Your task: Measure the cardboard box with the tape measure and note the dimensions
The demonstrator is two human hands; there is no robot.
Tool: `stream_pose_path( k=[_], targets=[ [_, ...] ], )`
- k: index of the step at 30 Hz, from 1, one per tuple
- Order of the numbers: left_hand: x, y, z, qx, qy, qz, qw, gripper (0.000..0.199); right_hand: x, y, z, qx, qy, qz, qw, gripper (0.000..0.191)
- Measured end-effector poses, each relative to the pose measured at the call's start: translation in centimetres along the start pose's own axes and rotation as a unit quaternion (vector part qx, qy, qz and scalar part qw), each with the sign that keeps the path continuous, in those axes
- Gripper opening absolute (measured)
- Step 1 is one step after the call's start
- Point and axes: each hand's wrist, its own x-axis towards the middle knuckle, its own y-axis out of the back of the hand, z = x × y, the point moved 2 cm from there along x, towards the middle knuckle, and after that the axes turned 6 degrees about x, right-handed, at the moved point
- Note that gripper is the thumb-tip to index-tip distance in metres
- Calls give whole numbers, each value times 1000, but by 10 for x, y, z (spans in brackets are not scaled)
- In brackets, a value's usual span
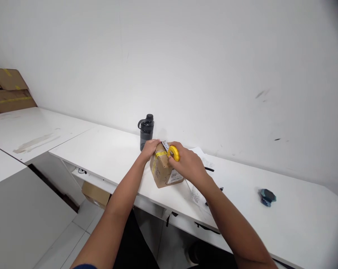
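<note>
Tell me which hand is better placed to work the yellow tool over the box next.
The right hand, most likely: it grips the yellow tool at the top of the cardboard box. The left hand lies at the box's upper left edge, better placed to steady it.

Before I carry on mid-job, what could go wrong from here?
The bottle stands just behind the left hand, so a backward push might knock it over. The box sits near the table's front edge; a pull toward the person could tip it off. The right hand, gripping the yellow tool, reaches over the paper, which the forearm might drag.
</note>
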Motion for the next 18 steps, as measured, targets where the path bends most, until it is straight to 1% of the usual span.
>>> stream_pose_path(
  k=[3, 5, 7, 9, 11, 12, 14, 16, 17, 18],
  targets=[
    [-1, 0, 1, -3, 2, -1, 1000, 27, 32, -14, 2, -13, 30, 8, 999, 43],
    [-1, 1, 2, -5, 1, 0, 1000, 27, 54, -21, 5, 5, 40, 14, 999, 44],
    [-3, 1, 3, -3, -2, 0, 1000, 27, 72, -23, 8, 40, 41, 3, 998, 45],
    [-5, 1, 4, 2, -5, -1, 1000, 27, 83, -21, 12, 74, 34, -23, 996, 48],
    [-8, 0, 6, 5, -7, -3, 1000, 26, 87, -16, 18, 100, 26, -42, 994, 54],
    [-10, 1, 7, 6, -7, -5, 1000, 26, 87, -12, 21, 113, 22, -38, 993, 58],
    [-16, 6, 11, 0, -12, -12, 1000, 30, 84, -3, 27, 158, 15, 2, 987, 66],
    [-28, 20, 14, -11, -25, -14, 1000, 39, 79, 5, 34, 235, 6, 56, 970, 70],
    [-35, 30, 13, -13, -34, -9, 999, 44, 76, 7, 36, 283, 0, 71, 956, 72],
    [-44, 42, 11, -10, -41, 7, 999, 47, 74, 8, 38, 333, -5, 73, 940, 74]
  ],
)
